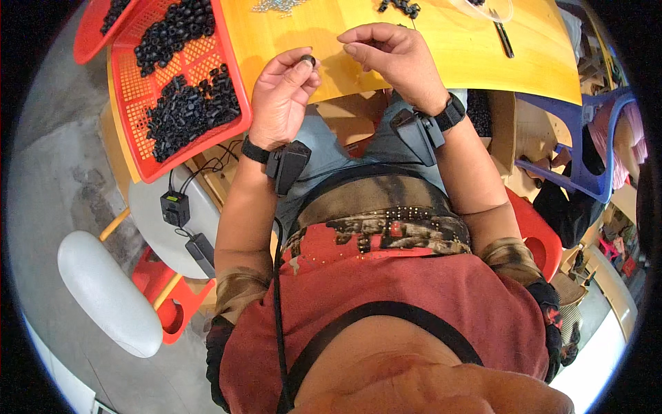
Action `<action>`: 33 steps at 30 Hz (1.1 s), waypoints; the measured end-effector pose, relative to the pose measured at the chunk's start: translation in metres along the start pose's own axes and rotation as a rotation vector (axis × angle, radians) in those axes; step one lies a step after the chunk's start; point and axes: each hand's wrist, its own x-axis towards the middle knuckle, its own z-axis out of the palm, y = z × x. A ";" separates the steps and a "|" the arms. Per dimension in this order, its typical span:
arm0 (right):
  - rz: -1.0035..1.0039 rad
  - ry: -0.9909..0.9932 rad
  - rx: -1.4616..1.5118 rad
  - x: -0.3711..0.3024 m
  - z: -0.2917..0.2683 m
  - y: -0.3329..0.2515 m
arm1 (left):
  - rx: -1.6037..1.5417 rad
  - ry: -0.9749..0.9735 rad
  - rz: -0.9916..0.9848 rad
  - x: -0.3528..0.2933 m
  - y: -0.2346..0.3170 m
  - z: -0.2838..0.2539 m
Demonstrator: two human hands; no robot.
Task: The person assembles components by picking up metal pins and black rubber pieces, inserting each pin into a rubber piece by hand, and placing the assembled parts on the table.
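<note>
Head view, left hand [281, 103]: I see thumb and forefinger pinching a black piece [309, 61].
Black piece: above the yellow surface [448, 52], right of the red basket [196, 150].
Right hand [403, 62]: fingers curled toward the thumb; I cannot tell whether they hold anything.
Red basket: round black parts [183, 31] behind, smaller black bits [186, 114] in front.

1. Legible text: none; no word, number or sign can be read in the head view.
2. One label [173, 199] seen: small, yellow-green, on the upper face of a black cabled box [176, 215] lying on the grey seat [150, 200], person's left.
3. Any print on it: too small to resolve.
</note>
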 end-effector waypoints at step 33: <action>-0.115 0.014 0.321 -0.037 0.001 -0.015 | -0.077 -0.048 -0.023 -0.022 -0.019 0.039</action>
